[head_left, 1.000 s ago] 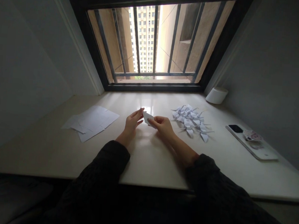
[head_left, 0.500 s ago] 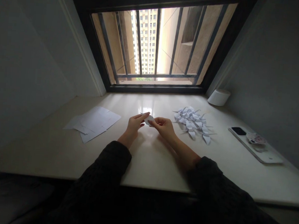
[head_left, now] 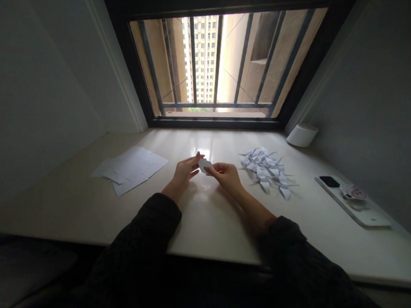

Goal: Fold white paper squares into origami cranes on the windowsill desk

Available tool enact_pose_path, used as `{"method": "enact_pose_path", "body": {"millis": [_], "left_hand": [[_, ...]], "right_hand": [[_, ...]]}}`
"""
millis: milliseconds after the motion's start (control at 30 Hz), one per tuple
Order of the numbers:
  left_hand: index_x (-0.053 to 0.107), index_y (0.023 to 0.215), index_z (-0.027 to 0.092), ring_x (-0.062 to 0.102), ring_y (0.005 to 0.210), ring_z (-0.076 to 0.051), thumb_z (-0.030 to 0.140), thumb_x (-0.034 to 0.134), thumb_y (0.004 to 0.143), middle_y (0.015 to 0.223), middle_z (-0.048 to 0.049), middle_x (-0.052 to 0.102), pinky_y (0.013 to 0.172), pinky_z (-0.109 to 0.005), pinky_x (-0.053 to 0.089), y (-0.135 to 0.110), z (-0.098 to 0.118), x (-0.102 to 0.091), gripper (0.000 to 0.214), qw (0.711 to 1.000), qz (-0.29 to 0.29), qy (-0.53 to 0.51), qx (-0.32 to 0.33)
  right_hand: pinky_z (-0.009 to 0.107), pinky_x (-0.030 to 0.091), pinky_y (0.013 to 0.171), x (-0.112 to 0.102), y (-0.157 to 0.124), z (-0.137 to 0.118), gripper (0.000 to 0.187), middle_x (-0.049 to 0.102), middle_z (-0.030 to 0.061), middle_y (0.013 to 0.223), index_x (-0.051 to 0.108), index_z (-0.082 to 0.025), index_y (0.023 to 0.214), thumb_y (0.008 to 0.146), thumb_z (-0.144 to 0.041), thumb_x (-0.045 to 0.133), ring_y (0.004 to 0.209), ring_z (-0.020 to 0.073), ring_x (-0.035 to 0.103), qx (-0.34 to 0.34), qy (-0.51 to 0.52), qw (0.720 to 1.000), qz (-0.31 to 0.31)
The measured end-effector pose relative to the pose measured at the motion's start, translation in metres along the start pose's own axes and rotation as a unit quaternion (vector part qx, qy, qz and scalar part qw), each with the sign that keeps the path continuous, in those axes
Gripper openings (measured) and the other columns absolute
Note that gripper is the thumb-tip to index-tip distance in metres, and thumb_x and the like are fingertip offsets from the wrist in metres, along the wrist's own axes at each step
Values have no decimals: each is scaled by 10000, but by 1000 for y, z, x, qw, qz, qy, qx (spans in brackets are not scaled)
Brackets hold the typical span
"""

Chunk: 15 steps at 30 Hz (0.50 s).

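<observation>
A small folded piece of white paper (head_left: 204, 164) is held just above the pale tabletop (head_left: 208, 220), in the middle of the view. My left hand (head_left: 185, 171) pinches its left side with the fingertips. My right hand (head_left: 225, 175) pinches its right side, fingers curled in. Both wrists hover low over the table, and both forearms wear dark sleeves. To the right of my right hand lies a heap of several folded white paper cranes (head_left: 267, 170).
Loose white paper sheets (head_left: 130, 169) lie at the left. A white phone (head_left: 352, 202) with a round sticker lies at the right, near the grey wall. A white round container (head_left: 302, 134) stands in the back right corner. A barred window is behind the table.
The paper piece looks smaller and more folded than a second ago, and my hands have drawn closer together. The view has tilted slightly.
</observation>
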<state>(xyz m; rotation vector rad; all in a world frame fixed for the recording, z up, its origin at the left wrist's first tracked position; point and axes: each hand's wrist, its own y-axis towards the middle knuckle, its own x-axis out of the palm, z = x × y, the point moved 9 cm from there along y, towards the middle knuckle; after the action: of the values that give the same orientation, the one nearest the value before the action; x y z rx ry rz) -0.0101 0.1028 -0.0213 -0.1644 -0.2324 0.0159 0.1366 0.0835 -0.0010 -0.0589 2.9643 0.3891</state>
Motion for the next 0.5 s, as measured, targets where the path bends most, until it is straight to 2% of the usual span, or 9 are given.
{"method": "enact_pose_path", "body": {"millis": [367,500], "left_hand": [[706,864,201,571,1093,-289,639,688,615,1106,-108,668,866,-353,432,1,-5,2,504,999,-12,-21,-27],[701,874,189,586,1076,-274,639,668,635,1106,-104,671,868,-341,435,0,-2,1,511,1000,-4,-14,-18]], "right_hand": [[280,457,606,2,-2,2,370,712,67,677,714,-160,699,674,-527,687,673,202,645,14,-13,1000,-19],[270,441,582,2,-3,0,389,690,56,635,694,-156,655,664,-545,686,648,192,628,8,-15,1000,-17]]}}
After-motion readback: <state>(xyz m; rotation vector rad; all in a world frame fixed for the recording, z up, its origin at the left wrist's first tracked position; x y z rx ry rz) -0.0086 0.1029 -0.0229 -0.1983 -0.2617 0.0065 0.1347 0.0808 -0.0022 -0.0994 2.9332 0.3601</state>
